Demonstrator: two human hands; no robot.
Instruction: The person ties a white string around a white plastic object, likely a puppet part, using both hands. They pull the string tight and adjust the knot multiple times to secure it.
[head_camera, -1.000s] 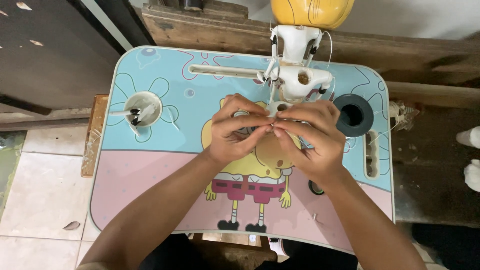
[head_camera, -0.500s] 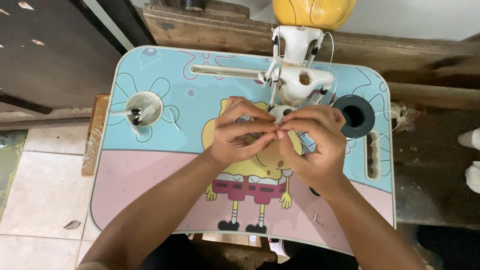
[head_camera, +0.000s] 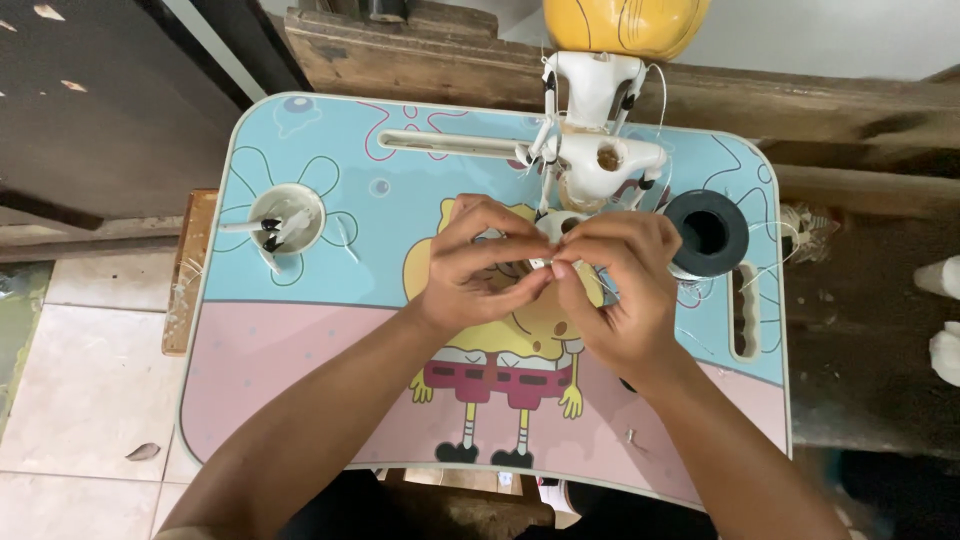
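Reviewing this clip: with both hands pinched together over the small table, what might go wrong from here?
The left hand and right hand pinch something tiny between fingertips; it looks easy to drop, and what it is cannot be told. The right hand sits close to the black spool, so a wrist shift might knock it. Thin threads hang from the white device just above the hands and may snag on fingers.
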